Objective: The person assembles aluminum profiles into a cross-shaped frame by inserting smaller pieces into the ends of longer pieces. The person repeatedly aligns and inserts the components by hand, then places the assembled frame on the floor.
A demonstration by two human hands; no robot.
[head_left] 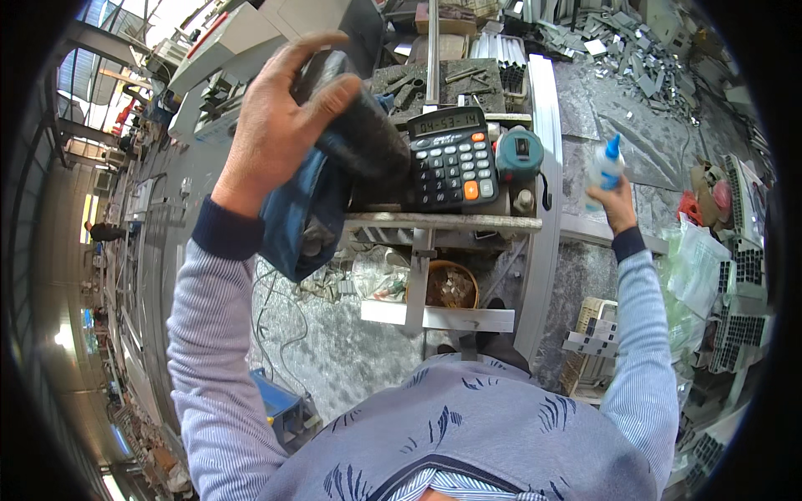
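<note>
Head view: left hand [271, 121], left of the calculator [451, 163], thumb and fingers curved round a dark cylinder [368, 125], its far side hidden. Right hand [618, 204], well right of the calculator, closed round a blue-tipped white bottle [603, 173], label blurred. Blue bag [296, 221], left of the calculator, partly covered, contents indistinct.

Scuffed matt dark cylinder [365, 129] between left fingers [337, 93], material unclear, creased blue cloth [292, 219] below them, hard plastic calculator [452, 159] and smooth plastic tape measure [519, 154] to their right, translucent plastic squeeze bottle [607, 170] in right fingers [599, 194], smooth metal rail [545, 159] left of those.
</note>
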